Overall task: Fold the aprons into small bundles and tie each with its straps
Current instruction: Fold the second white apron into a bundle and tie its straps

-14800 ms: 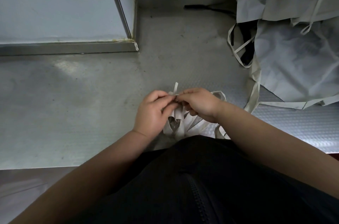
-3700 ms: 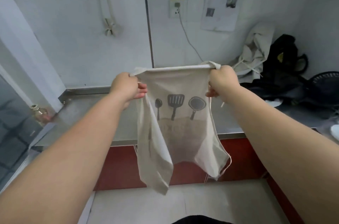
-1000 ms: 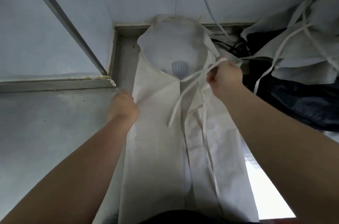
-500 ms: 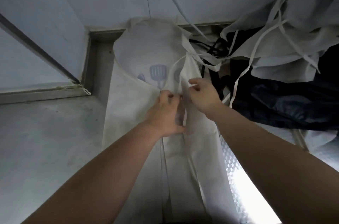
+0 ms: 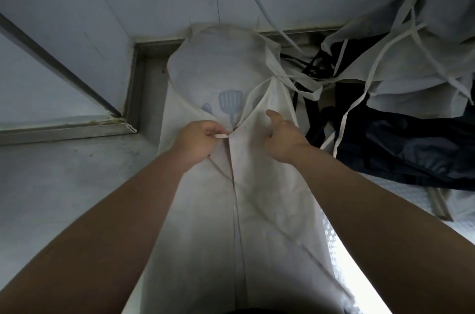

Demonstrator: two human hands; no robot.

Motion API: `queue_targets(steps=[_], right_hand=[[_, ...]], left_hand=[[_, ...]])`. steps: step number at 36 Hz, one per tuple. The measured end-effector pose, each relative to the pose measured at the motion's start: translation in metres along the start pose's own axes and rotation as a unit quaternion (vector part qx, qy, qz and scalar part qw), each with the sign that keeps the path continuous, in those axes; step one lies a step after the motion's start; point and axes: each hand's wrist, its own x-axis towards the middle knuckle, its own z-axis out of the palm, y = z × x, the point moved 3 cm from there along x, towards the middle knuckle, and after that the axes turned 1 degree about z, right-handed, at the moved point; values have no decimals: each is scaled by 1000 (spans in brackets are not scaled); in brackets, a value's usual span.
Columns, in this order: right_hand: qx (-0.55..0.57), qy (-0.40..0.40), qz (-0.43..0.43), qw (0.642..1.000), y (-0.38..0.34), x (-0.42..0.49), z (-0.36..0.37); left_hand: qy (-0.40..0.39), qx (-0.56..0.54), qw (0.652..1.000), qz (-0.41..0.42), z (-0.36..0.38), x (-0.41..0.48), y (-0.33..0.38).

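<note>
Pinching a strap [image 5: 221, 135] end, the left hand [image 5: 199, 139] steadies a limp, light apron [image 5: 257, 211] on the surface [image 5: 64, 198]; the right hand [image 5: 282, 139] presses its fold, grip unclear. Best held by hems.

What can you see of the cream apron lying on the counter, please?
The thin cream apron lies lengthwise on the steel counter, its long sides folded inward to meet along the centre. A blue utensil print shows at the bib. The left hand pinches a strap end; the right hand rests on the right flap.
</note>
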Motion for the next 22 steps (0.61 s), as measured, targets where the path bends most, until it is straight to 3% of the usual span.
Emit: queue_targets(steps=[3, 7, 9, 12, 14, 17, 22], right_hand=[[-23, 1, 21, 1000, -5, 3, 2], [-49, 16, 30, 998, -11, 6, 1], [-72, 47, 28, 996, -13, 7, -2], [-125, 124, 24, 984, -13, 7, -8], [-142, 171, 36, 974, -9, 6, -12], [-115, 192, 87, 971, 2, 8, -18], [-31, 179, 109, 977, 23, 22, -25]], left_hand=[[97, 92, 990, -41, -37, 11, -15], [259, 261, 912, -183, -78, 1, -28], [293, 300, 900, -120, -76, -6, -26], [214, 244, 936, 133, -46, -10, -13], [95, 194, 952, 215, -20, -16, -8], [-21, 188, 963, 190, 8, -24, -9], [49, 186, 966, 175, 19, -23, -19]])
